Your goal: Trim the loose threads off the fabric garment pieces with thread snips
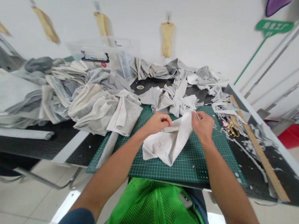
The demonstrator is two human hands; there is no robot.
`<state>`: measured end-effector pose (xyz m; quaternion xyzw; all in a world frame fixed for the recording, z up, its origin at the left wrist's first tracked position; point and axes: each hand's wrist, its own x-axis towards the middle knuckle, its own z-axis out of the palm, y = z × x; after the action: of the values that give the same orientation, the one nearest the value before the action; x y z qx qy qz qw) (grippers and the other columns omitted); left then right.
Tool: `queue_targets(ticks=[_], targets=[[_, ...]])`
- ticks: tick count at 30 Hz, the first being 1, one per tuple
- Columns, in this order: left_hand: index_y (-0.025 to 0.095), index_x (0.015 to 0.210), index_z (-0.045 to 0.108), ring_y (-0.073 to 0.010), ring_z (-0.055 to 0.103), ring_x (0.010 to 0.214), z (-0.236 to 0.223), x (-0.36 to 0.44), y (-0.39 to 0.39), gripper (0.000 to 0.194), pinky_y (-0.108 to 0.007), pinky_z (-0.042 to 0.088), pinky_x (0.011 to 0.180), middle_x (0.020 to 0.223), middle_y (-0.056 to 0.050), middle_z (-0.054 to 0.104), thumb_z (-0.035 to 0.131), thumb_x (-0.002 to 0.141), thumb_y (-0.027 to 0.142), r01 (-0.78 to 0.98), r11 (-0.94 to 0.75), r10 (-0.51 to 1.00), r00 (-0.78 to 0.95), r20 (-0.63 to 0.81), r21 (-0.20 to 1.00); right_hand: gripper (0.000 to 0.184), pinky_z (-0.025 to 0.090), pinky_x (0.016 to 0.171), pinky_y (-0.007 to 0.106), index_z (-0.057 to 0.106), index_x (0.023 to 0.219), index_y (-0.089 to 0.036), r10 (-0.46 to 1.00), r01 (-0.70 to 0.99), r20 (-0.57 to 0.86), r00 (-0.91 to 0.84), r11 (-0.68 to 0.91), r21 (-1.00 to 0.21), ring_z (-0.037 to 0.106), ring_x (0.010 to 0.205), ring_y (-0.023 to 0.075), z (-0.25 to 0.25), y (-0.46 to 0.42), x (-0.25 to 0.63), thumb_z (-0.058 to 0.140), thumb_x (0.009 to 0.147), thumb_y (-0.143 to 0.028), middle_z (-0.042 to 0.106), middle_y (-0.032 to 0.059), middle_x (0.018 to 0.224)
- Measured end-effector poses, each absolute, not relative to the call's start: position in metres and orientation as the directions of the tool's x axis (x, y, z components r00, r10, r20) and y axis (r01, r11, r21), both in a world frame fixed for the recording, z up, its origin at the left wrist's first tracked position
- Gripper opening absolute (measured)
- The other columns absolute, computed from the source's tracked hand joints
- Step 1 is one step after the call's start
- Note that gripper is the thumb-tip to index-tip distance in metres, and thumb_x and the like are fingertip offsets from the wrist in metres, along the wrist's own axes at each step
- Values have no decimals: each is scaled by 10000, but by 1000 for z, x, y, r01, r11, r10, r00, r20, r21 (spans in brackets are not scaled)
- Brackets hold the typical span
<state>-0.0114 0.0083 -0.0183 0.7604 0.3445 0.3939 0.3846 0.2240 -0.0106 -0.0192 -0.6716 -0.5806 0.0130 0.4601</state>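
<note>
A piece of white-grey cloth (166,143) is partly raised above a green cutting mat (122,152), its lower folds resting on the mat. My right hand (202,125) is closed in a pinch on the cloth's upper right corner and lifts it. On the other side, my left hand (159,123) has its fingers curled together at the cloth's upper left edge; the exact grip is partly hidden. Just beyond both hands lies a loose heap of grey cloth scraps (165,98).
Stacked grey cloths (95,108) cover the left side, before a clear plastic box (110,55). A rolled cloth (108,148) lies on the mat's left. To the right are gold-handled scissors (232,130), a wooden ruler (261,152) and small scraps. A red bucket (297,137) stands beyond.
</note>
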Motion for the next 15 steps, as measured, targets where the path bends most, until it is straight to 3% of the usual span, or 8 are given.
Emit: queue_targets(ticks=[3, 8, 12, 15], targets=[[198, 659, 767, -173, 662, 660, -20, -19, 9, 283, -272, 478, 647, 686, -27, 739, 514, 614, 78, 279, -483, 702, 690, 177, 830, 286, 467, 802, 390, 788, 903, -184, 853, 837, 395, 342, -86, -540, 701, 875, 316, -23, -5, 232, 599, 939, -395, 766, 179, 883], [244, 739, 810, -195, 679, 726, -26, -29, 12, 360, -276, 480, 681, 784, -14, 768, 632, 506, 36, 364, -530, 570, 822, 4, 766, 236, 509, 809, 454, 790, 955, -138, 875, 855, 222, 430, -317, -410, 731, 955, 399, -29, -1, 246, 639, 898, -310, 756, 269, 970], [247, 737, 802, -191, 655, 782, -28, -36, 15, 211, -281, 457, 734, 817, -12, 752, 722, 576, 136, 449, -605, 492, 860, -134, 657, 258, 523, 862, 479, 782, 995, -119, 871, 854, 199, 450, -353, -383, 729, 1020, 415, -26, -1, 253, 610, 920, -297, 749, 285, 989], [206, 689, 759, -162, 599, 700, -25, -40, 19, 99, -268, 417, 670, 720, -4, 695, 696, 618, 176, 470, -571, 507, 847, -161, 673, 270, 517, 929, 467, 769, 1043, -133, 874, 852, 182, 451, -361, -378, 721, 1083, 388, -23, 0, 256, 578, 954, -303, 752, 260, 1024]])
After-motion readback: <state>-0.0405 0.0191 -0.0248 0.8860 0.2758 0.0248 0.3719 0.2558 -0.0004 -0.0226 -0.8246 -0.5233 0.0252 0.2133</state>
